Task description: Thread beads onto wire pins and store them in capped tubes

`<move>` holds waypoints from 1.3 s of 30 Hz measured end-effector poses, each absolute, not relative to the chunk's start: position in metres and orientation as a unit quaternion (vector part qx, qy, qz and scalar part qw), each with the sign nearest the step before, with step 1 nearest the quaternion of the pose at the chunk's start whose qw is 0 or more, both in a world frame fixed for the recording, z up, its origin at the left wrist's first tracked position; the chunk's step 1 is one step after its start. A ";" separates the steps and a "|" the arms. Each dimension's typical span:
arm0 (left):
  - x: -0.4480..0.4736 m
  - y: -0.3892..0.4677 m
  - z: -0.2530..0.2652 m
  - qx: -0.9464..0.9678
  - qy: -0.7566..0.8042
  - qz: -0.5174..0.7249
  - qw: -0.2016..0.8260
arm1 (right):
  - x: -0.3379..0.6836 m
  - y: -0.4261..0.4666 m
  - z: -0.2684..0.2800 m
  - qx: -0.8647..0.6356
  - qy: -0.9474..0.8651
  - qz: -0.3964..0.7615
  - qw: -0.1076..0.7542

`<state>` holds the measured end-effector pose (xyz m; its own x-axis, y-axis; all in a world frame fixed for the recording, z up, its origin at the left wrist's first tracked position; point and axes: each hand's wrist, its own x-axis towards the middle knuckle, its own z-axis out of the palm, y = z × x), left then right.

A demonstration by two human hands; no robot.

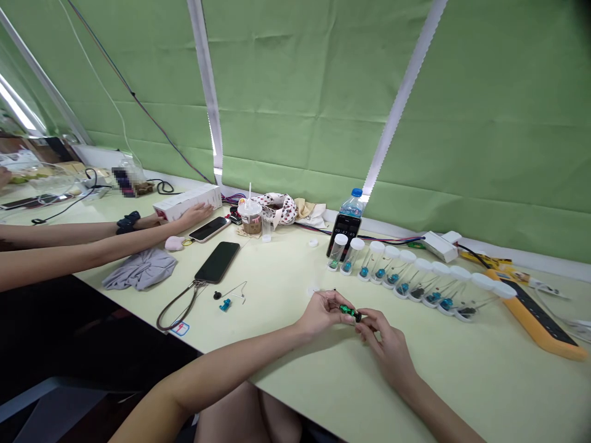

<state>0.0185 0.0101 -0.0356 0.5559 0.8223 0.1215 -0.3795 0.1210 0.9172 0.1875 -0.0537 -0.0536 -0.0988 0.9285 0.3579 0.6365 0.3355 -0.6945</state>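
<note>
Over the table's front part, my left hand (323,317) pinches a small shiny green part (347,310) between its fingers. The fingers of my right hand (388,347) close on the black end (357,317) of that same piece, so both hands hold it together. Its exact kind is too small to make out. To the left on the table lie a small blue part (225,304), a black round piece (217,295) and thin bent metal wires (240,294). A row of clear, white-capped vials (376,261) with small parts inside stands beyond my hands.
A phone showing a timer (344,232) leans on a water bottle (353,203). An orange power strip (540,320) lies right. A dark phone with a strap (217,261), an iced drink (250,218) and grey cloth (141,269) are left. Another person's hands touch a white box (184,202).
</note>
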 end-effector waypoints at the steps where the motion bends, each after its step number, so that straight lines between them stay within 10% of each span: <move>1: 0.019 0.010 -0.036 0.516 0.217 0.419 0.715 | 0.188 -0.054 -0.054 -0.545 -0.718 0.192 0.389; 39: 0.019 0.009 -0.037 0.503 0.214 0.414 0.728 | 0.188 -0.054 -0.049 -0.537 -0.739 0.158 0.375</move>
<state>0.0194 0.0093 -0.0372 0.5660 0.8177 0.1046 -0.3873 0.1517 0.9094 0.1878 -0.0540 -0.0488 -0.1424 0.9119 0.3849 0.6756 0.3737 -0.6356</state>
